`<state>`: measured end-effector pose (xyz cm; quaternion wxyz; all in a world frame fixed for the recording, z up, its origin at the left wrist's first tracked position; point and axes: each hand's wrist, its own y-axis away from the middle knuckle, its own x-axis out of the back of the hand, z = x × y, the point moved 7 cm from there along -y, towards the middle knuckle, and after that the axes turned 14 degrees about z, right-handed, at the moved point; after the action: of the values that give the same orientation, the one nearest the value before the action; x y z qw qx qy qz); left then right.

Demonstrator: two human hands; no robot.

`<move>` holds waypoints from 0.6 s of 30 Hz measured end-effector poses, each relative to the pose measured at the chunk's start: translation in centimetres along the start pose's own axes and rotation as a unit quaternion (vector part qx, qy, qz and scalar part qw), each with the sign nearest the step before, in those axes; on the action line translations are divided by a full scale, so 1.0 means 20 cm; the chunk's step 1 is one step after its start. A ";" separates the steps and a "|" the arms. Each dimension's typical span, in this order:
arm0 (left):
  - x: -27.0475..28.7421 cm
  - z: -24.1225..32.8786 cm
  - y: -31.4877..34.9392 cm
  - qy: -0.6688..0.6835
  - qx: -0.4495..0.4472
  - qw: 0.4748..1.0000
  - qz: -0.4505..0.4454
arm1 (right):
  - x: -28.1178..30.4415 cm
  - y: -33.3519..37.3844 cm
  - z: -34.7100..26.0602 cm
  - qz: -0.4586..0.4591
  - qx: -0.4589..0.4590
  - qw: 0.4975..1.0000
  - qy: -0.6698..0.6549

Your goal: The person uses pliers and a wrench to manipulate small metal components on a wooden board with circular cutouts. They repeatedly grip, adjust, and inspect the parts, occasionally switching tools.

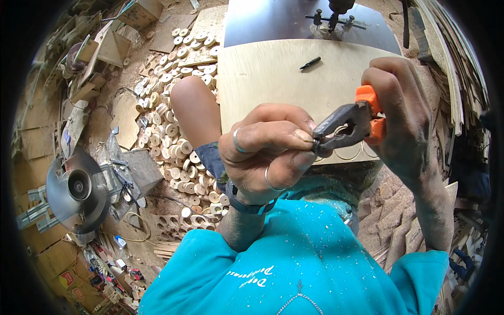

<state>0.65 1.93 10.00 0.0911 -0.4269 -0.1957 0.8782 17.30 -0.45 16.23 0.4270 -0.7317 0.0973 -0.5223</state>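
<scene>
My right hand [401,110] is closed around the orange handles of a pair of pliers [344,128] with dark metal jaws. The jaw tips meet a small dark metal piece [316,146], which my left hand [273,149] pinches between thumb and forefinger. My fingertips hide most of that piece, so its kind is unclear. Both hands are raised above the near edge of a pale plywood board [262,79]. On the board, beyond my hands, lies a short black drill bit [310,64].
A drill press's dark chuck [334,21] stands over a metal table [262,23] behind the board. Many round wooden discs with centre holes [170,128] are heaped on the floor to the left. Farther left is a fan [79,185]. Wood strips [443,58] line the right side.
</scene>
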 end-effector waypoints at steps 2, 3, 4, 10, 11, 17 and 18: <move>0.00 0.01 0.01 0.005 -0.001 1.000 0.007 | 0.00 0.00 0.00 0.003 0.021 1.000 -0.013; 0.00 0.01 0.00 0.001 -0.003 1.000 0.007 | 0.00 0.00 0.00 0.008 0.032 0.999 -0.021; 0.00 0.02 0.01 -0.002 -0.005 1.000 0.006 | 0.00 -0.01 0.00 0.011 0.039 0.999 -0.027; 0.00 0.05 0.02 -0.040 -0.029 0.999 -0.020 | -0.02 -0.02 -0.02 0.032 0.064 0.996 -0.061; 0.00 0.05 0.02 -0.042 -0.029 0.998 -0.021 | -0.02 -0.02 -0.02 0.035 0.068 0.995 -0.060; -0.02 0.03 0.02 0.021 0.003 1.000 -0.002 | 0.01 -0.12 0.00 0.042 0.113 0.991 -0.057; -0.02 0.01 0.02 0.036 0.021 0.999 0.008 | 0.01 -0.14 -0.01 0.039 0.131 0.989 -0.052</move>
<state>0.67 1.43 10.21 0.0998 -0.4577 -0.1699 0.8670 16.36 1.11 18.44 0.5435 -0.6913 0.0347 -0.4749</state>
